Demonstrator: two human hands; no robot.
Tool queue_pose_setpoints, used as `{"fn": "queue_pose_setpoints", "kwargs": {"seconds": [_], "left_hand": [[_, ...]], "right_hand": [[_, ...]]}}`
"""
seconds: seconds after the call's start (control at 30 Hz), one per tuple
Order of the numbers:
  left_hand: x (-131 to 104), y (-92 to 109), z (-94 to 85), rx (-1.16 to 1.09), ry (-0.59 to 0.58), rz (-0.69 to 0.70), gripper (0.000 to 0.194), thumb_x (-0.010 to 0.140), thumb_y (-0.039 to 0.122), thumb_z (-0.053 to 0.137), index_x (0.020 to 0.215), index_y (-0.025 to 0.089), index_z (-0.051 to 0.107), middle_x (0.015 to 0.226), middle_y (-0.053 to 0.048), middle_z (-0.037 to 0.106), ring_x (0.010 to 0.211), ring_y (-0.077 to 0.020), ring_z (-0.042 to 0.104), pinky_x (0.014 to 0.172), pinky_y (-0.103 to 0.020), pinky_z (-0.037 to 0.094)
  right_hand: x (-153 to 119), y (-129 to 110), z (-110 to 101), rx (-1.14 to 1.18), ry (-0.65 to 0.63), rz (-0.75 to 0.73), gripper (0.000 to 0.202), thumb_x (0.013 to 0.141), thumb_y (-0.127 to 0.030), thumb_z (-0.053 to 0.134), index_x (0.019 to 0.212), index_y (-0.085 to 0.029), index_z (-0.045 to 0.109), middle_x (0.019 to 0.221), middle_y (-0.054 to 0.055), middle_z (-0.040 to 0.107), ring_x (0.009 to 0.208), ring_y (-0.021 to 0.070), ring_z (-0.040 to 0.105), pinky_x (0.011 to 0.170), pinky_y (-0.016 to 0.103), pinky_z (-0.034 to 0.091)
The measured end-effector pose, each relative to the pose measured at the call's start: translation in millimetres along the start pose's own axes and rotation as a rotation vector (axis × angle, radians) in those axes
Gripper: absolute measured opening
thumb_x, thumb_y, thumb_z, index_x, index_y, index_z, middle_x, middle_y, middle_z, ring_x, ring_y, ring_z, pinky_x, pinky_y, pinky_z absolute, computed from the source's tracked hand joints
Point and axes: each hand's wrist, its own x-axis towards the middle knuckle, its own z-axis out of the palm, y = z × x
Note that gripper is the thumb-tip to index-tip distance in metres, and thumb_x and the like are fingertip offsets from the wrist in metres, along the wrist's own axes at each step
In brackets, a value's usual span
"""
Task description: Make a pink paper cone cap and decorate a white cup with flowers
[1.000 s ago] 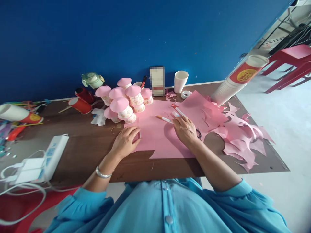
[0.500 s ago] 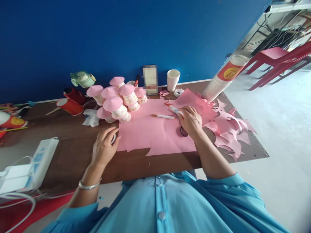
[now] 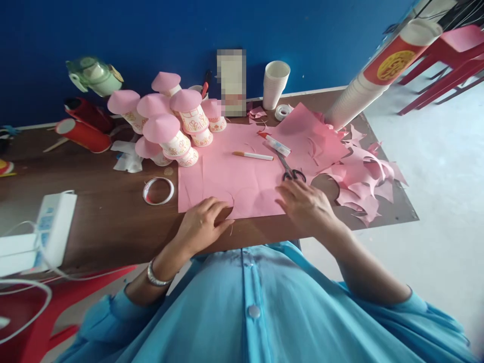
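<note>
Pink paper (image 3: 242, 186) lies flat in the middle of the table. My left hand (image 3: 202, 222) rests at its front edge, thumb apart from the fingers, holding nothing that I can see. Over the paper's right front part is my right hand (image 3: 308, 204), fingers stretched out, just below the black handles of the scissors (image 3: 290, 170). A white glue pen (image 3: 279, 145) with a red tip lies across the blades. To its left is a white marker (image 3: 253, 156) with a brown cap. A roll of tape (image 3: 158, 191) sits on the wood left of the paper.
Decorated paper cups with pink cone tops (image 3: 162, 130) stand at the back left. Pink offcuts (image 3: 363, 176) pile up at the right, below a leaning stack of cups (image 3: 378, 75). A power strip (image 3: 56, 227) lies at the left. White cups (image 3: 276, 83) stand against the blue wall.
My right hand has drawn back toward the table's front edge, uncovering the scissors and glue pen. My left hand has moved right, from the tape roll to the paper. The view has tilted down.
</note>
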Motion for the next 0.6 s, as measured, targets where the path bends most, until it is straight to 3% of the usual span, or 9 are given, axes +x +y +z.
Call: {"fn": "queue_pose_setpoints", "kwargs": {"seconds": [0.07, 0.17, 0.23, 0.37, 0.47, 0.6], "left_hand": [[-0.8, 4.7, -0.4, 0.089, -0.025, 0.071, 0.030, 0.091, 0.029, 0.073, 0.118, 0.016, 0.067, 0.112, -0.010, 0.074, 0.100, -0.0261, 0.071, 0.085, -0.039, 0.058], [3.6, 8.4, -0.7, 0.244, -0.023, 0.198, 0.016, 0.091, 0.019, 0.069, 0.106, 0.014, 0.069, 0.104, -0.010, 0.074, 0.094, -0.0265, 0.070, 0.080, -0.040, 0.056], [9.6, 9.7, -1.0, 0.339, -0.018, 0.285, 0.006, 0.091, 0.013, 0.064, 0.095, 0.015, 0.068, 0.094, -0.008, 0.073, 0.085, -0.0253, 0.069, 0.073, -0.039, 0.054], [22.4, 10.6, -6.4, 0.440, 0.030, 0.379, 0.016, 0.089, 0.005, 0.060, 0.079, 0.017, 0.063, 0.077, -0.005, 0.067, 0.071, -0.0220, 0.064, 0.064, -0.037, 0.049], [31.6, 10.4, -17.2, 0.385, 0.085, 0.359, 0.012, 0.091, 0.009, 0.060, 0.083, 0.018, 0.064, 0.082, -0.005, 0.070, 0.077, -0.0219, 0.066, 0.069, -0.036, 0.051], [46.7, 11.3, -35.7, 0.244, 0.180, 0.299, 0.012, 0.091, 0.009, 0.058, 0.093, 0.018, 0.066, 0.094, -0.006, 0.074, 0.087, -0.0216, 0.070, 0.078, -0.035, 0.055]], "right_hand": [[-9.8, -16.2, -0.1, -0.071, -0.021, -0.114, 0.017, 0.101, -0.014, 0.054, 0.106, -0.011, 0.070, 0.097, 0.011, 0.068, 0.088, 0.0227, 0.057, 0.069, 0.035, 0.039], [-14.1, -34.3, 2.7, -0.171, -0.074, -0.217, 0.025, 0.097, -0.003, 0.048, 0.107, -0.008, 0.071, 0.093, 0.012, 0.067, 0.083, 0.0236, 0.055, 0.066, 0.037, 0.036], [-12.0, -40.7, 5.3, -0.166, -0.135, -0.238, 0.027, 0.096, -0.001, 0.047, 0.103, -0.009, 0.071, 0.092, 0.013, 0.067, 0.081, 0.0240, 0.054, 0.064, 0.037, 0.035], [-5.1, -43.0, 7.8, -0.109, -0.207, -0.207, 0.027, 0.095, 0.000, 0.047, 0.102, -0.010, 0.071, 0.095, 0.015, 0.068, 0.082, 0.0241, 0.054, 0.064, 0.038, 0.033], [-3.0, -40.1, 6.3, -0.114, -0.147, -0.207, 0.026, 0.097, -0.003, 0.047, 0.106, -0.009, 0.070, 0.095, 0.014, 0.068, 0.084, 0.0241, 0.055, 0.066, 0.038, 0.034], [-2.7, -33.9, 3.5, -0.083, 0.013, -0.171, 0.035, 0.098, -0.005, 0.048, 0.131, -0.009, 0.062, 0.109, 0.013, 0.071, 0.098, 0.0240, 0.058, 0.078, 0.037, 0.039]]}}
